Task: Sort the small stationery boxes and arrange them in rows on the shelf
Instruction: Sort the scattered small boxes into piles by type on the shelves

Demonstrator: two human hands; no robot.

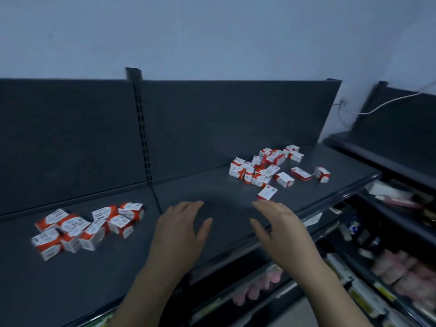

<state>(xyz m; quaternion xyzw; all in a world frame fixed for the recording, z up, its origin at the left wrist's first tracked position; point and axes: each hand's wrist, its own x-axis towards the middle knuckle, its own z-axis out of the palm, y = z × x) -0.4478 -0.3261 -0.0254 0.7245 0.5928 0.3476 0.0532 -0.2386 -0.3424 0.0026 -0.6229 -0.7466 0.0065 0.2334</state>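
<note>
Small red-and-white stationery boxes lie in two loose heaps on the dark shelf (212,192). One heap (89,226) sits at the left, several boxes tumbled together. The other heap (266,168) spreads at the right near the back panel, with strays such as a flat box (300,173) and an end box (322,174). A single box (267,192) lies just beyond my right fingertips. My left hand (180,230) and my right hand (280,228) hover over the shelf's bare middle, palms facing each other, fingers apart, holding nothing.
A slotted upright post (141,128) divides the dark back panel. Lower shelves at the right hold pink goods (401,272) and other packs. Another dark shelf unit (389,147) stands at the far right, with a white cable (389,102) on the wall.
</note>
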